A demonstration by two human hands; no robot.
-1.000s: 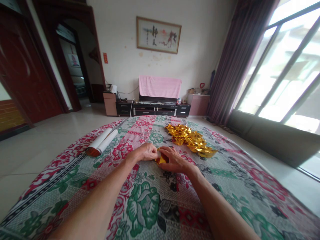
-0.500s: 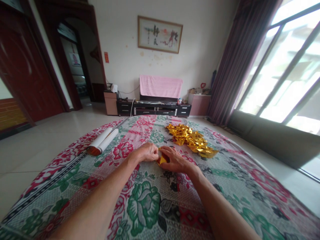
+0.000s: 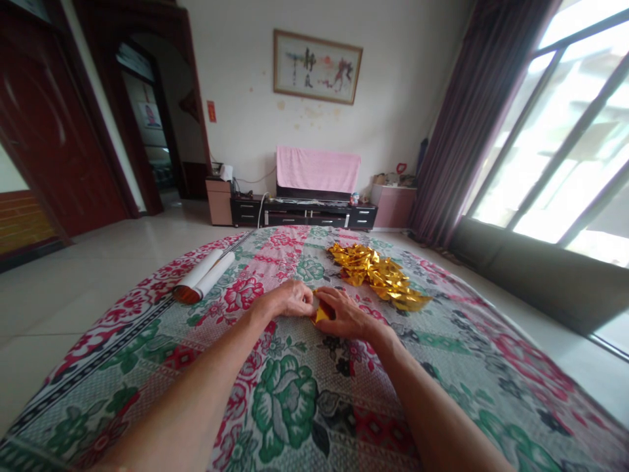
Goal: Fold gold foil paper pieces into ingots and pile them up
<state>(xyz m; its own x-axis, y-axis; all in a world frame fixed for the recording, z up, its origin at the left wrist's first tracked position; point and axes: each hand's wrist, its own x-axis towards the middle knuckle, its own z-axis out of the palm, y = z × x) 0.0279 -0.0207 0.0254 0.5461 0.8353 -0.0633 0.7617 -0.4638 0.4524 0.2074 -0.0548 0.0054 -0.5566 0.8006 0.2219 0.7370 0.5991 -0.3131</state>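
Note:
Between my two hands is a small piece of gold foil paper (image 3: 323, 312), partly folded and mostly covered by fingers. My left hand (image 3: 291, 299) pinches its left edge, with the fingers curled in. On the other side my right hand (image 3: 343, 313) grips the paper between thumb and fingers. Both hands rest low over the flowered cloth (image 3: 285, 400). To the right and a little farther off lies a heap of folded gold foil pieces (image 3: 376, 275).
Rolled sheets (image 3: 205, 275), white outside and gold inside, lie at the left of the cloth. Beyond its far edge stand a low black cabinet (image 3: 307, 215) and a screen-like shape under a pink cloth (image 3: 318, 169). A window (image 3: 555, 144) is on the right.
The view has shifted very slightly. Both hands keep their hold on the gold foil paper, with hardly any visible movement.

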